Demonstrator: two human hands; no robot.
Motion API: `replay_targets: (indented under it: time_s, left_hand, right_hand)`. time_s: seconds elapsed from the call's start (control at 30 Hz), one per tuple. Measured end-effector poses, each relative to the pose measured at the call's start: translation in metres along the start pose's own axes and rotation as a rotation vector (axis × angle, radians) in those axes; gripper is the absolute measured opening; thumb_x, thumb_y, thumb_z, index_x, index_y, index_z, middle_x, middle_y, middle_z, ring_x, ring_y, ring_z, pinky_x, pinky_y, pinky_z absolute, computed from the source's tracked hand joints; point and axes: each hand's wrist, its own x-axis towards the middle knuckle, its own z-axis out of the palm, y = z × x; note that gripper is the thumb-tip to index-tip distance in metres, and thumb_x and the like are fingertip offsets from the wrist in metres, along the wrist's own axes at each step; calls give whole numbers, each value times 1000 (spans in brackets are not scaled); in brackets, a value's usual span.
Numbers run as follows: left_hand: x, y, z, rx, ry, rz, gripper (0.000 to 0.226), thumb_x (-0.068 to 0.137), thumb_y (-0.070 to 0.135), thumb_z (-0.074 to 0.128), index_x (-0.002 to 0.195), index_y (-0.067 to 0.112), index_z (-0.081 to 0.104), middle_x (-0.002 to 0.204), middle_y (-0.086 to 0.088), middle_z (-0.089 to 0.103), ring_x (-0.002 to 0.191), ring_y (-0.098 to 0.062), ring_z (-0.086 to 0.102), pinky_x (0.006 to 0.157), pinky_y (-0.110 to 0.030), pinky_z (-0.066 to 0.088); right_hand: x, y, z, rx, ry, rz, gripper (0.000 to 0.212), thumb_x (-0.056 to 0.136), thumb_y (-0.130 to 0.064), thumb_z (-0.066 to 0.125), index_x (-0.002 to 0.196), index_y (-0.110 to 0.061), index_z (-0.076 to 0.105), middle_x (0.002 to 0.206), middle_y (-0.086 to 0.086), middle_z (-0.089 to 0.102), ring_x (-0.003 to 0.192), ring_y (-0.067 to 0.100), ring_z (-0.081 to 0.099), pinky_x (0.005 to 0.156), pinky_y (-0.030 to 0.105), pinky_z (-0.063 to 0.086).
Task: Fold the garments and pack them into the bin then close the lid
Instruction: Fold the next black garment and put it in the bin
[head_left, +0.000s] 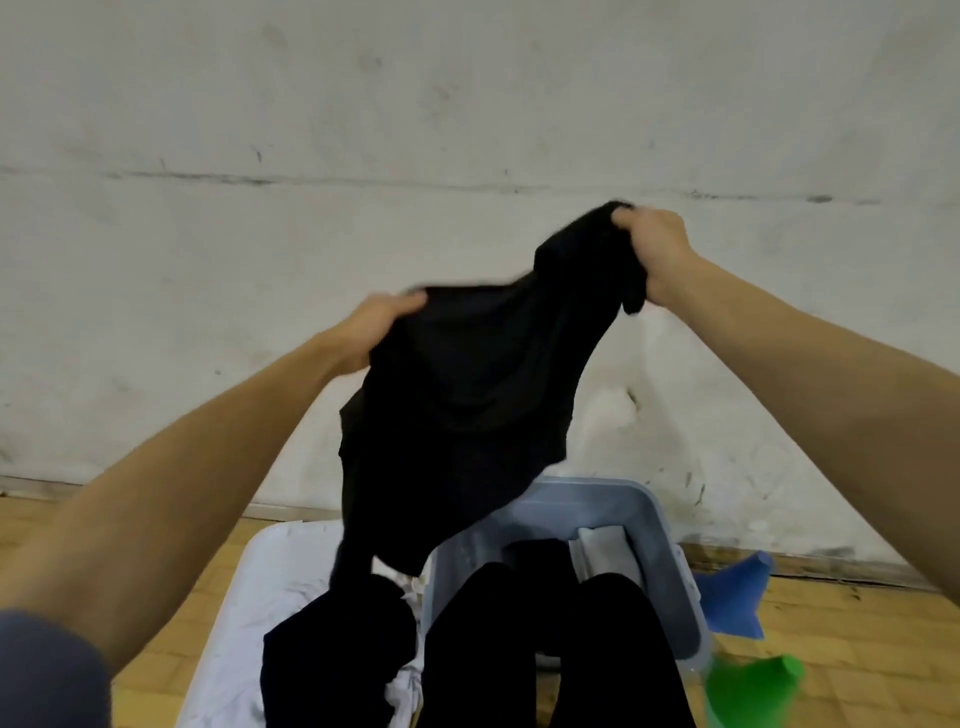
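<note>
Your forearms fill the near corners, the left one cut off by a dark sleeve (47, 670) at the bottom edge. Follow them out to each grip. Your left hand (376, 325) has its fingers curled over the top edge of a black garment (467, 395), thumb side showing, the fingertips partly lost behind the cloth. Your right hand (654, 249) is higher and farther off, clenched round a bunched corner of the same garment, with a short tail of fabric hanging below the fist. How much cloth sits inside that fist cannot be made out.

Between your two hands the garment is stretched slanting, low on the left and high on the right, then drops in loose folds. It is so dark that seams and shape are hard to read, and its lower end merges with another black piece (332, 654) lying on a white sheet (249, 623) on the floor.

Below the garment stands a grey-blue bin (660, 525), open, its left wall hidden by the hanging cloth. Inside it you can see a folded grey item (608, 556) against the far right side and a dark one beside it. Two black shapes (550, 649) cross the bin's near part; whether they lie in it or in front of it is unclear.

Right of the bin, a blue thing (737, 597) and a blurred green one (753, 691) lie on the wooden floor (857, 623), both too unclear to identify.
</note>
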Motion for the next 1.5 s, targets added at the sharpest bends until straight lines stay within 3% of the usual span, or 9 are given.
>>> replay_targets:
  time_s: [0.1,0.27,0.37,0.47,0.6,0.77,0.93,1.17,1.5]
  left_hand:
    - [2,34,-18,-407,-10,10,61,95,64,35,112,17,71,115,-7,72,102,-19,70,87,-33,54]
    - [6,-25,-11,-145,-143,-357,78,81,80,42,105,15,77,123,-9,65,103,-28,65,95,-38,45]
    - [6,-34,-12,-194,-274,-379,101,71,89,41,123,7,67,127,-13,55,116,-34,51,93,-43,38]
    - [-1,-28,-10,-328,-258,-244,64,86,65,42,113,17,74,132,-11,62,114,-27,64,94,-40,48]
    - [3,-62,-7,-444,-143,-224,46,100,47,39,131,20,60,144,-7,53,113,-17,65,89,-32,54]
    - [-14,-93,19,-96,-416,-420,72,70,66,72,115,10,67,116,-7,70,104,-18,68,78,-26,55]
    - [5,-80,3,-537,32,-357,35,99,34,48,87,11,72,94,-6,69,77,-17,68,69,-29,54]
    - [1,-66,1,-351,9,-362,60,82,53,67,117,4,66,117,-18,69,99,-28,70,84,-38,55]
    - [18,-75,-33,16,408,-313,53,99,45,49,122,-3,51,112,-14,60,102,-30,61,92,-41,51]
  right_hand:
    - [9,2,-3,580,-122,125,45,87,-56,55,101,-16,68,103,3,68,92,22,68,82,31,52]
    - [-26,137,37,199,-607,572,102,72,-92,30,123,-11,63,121,11,64,114,33,61,96,51,48]
    - [-45,146,57,160,-753,609,71,90,-69,41,128,-11,61,131,10,62,122,30,58,104,46,44]
    - [-39,125,55,104,-738,535,39,99,-38,49,120,-10,63,128,11,64,114,24,62,97,35,49]
    - [-35,138,42,414,-625,589,82,78,-73,48,128,-10,62,126,16,65,118,33,60,97,44,48]
    - [-62,185,33,-208,-815,731,31,92,-28,64,118,-11,64,119,14,68,106,27,65,104,48,46]
    - [-31,147,-3,422,-565,610,63,86,-60,52,125,-13,64,128,11,64,118,29,60,95,44,49]
    - [-38,153,1,106,-518,506,25,91,-21,65,109,-4,67,114,12,69,102,23,68,90,35,56]
    - [-7,132,-40,29,-78,413,34,96,-41,58,104,-8,60,111,14,66,82,22,67,64,32,56]
